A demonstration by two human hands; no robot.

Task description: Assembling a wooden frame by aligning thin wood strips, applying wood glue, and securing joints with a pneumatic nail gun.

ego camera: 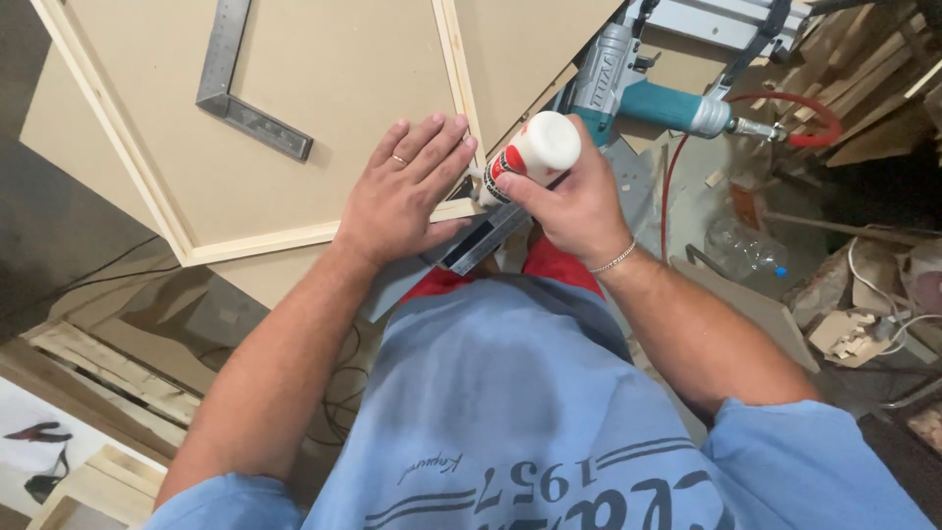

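Pressing flat with spread fingers, the left hand (400,191) rests on the framed board (324,88) at its corner; just beside it, the right hand (574,196) grips a white glue bottle (530,155), nozzle touching the corner.

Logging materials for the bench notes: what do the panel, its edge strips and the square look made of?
Panel: looks like MDF or hardboard, matte tan with no grain. Edge strips: pale unfinished wood, faint grain. Square: grey, dull-sheened metal, probably steel or aluminium. Left hand presses the panel; right hand holds a white, probably plastic glue bottle.

Matt fibreboard panel (324,108), glossy plastic bottle (530,157)
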